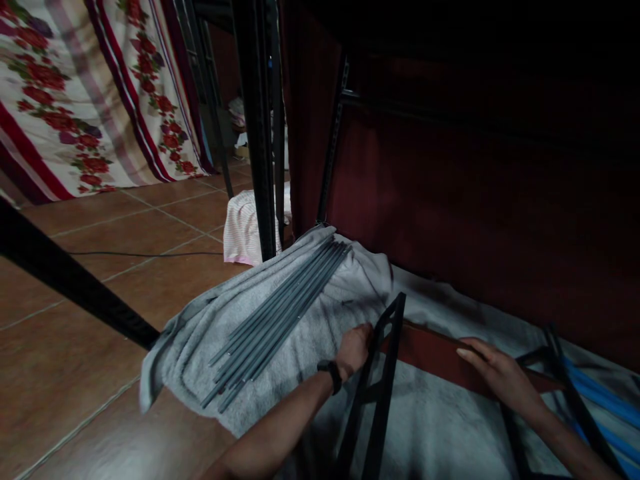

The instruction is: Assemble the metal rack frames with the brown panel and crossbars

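Both busy: my left hand [354,350] clenches the black frame [383,393]; my right hand [500,377] lies, fingers released, on the brown board [430,353].

Dim overall, upper right nearly black, edges bowed by wide lens.

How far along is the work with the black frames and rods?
Done: grey rods laid in a bundle on the grey towel. In hand: left hand grips the black frame; right hand rests on the brown board between it and a second frame. Left: rods lie loose, none fitted yet.
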`<state>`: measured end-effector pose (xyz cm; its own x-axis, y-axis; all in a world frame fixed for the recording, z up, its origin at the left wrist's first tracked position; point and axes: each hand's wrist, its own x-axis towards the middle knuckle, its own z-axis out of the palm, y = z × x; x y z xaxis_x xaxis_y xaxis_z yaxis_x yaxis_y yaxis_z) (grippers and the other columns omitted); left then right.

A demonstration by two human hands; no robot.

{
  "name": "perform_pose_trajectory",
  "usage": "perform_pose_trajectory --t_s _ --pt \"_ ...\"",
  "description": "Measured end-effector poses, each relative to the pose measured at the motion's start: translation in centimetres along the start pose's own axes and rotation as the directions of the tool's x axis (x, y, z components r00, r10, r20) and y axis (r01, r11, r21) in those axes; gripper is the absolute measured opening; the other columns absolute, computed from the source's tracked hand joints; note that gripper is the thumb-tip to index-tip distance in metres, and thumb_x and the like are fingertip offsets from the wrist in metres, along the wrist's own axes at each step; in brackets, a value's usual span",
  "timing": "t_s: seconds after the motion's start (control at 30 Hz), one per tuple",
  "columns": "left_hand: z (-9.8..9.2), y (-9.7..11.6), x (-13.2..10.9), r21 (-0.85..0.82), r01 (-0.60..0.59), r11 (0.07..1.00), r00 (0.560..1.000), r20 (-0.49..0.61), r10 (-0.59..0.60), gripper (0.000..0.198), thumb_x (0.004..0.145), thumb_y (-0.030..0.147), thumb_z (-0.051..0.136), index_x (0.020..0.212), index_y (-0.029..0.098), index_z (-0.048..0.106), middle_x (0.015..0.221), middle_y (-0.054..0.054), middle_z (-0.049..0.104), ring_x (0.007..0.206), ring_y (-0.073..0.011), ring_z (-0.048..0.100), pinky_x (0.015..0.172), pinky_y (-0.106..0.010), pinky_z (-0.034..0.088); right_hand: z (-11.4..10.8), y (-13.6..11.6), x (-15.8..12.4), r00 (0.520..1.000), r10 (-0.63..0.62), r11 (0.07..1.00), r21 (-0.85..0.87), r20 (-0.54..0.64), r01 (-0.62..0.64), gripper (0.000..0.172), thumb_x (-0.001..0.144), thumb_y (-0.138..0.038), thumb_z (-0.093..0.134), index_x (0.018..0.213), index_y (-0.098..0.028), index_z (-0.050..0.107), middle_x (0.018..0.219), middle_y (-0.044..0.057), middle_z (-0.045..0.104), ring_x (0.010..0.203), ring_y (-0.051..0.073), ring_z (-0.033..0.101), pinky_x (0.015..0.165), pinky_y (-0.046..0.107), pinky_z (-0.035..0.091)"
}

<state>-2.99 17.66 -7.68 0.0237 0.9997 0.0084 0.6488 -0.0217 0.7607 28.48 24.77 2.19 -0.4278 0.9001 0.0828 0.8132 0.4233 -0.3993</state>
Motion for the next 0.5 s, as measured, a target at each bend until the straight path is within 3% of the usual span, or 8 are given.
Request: perform_pose_trajectory --t_s 0.17,0.33,0.5 --pt "0.1 -0.4 -0.3 -0.026 -0.169 0.985 0.986 0.007 0.169 0.017 0.085 0.014 0.044 0.092 0.022 0.057 0.096 -0.004 0.064 0.092 -0.0186 0.058 0.082 -0.027 0.043 0.0 0.0 0.3 1.0 0.002 1.0 0.024 0.031 -0.003 0.041 0.086 -0.06 0.045 0.104 -0.029 0.065 0.106 0.003 0.07 0.101 0.025 0.063 0.091 0.038 0.049" --pt "-0.2 -1.2 0.6 0.004 -0.146 0.989 0.989 -0.001 0.146 0.021 0.081 0.009 0.046 0.098 0.017 0.055 0.1 -0.005 0.059 0.09 -0.017 0.057 0.082 -0.027 0.045 -0.2 -0.7 0.4 0.999 -0.025 0.999 0.049 0.038 0.023 0.037 0.088 -0.056 0.045 0.099 -0.029 0.067 0.099 0.002 0.071 0.095 0.024 0.064 0.084 0.035 0.05" --pt "0.1 -1.6 1.1 0.108 -0.147 0.983 0.988 0.054 0.142 0.02 0.086 0.011 0.038 0.083 0.016 0.057 0.099 -0.007 0.056 0.083 -0.0156 0.056 0.08 -0.026 0.045 -0.6 -1.6 0.4 0.998 -0.056 0.997 0.046 0.018 0.055 0.034 0.089 -0.053 0.045 0.096 -0.028 0.068 0.097 0.001 0.071 0.092 0.023 0.065 0.082 0.034 0.05"
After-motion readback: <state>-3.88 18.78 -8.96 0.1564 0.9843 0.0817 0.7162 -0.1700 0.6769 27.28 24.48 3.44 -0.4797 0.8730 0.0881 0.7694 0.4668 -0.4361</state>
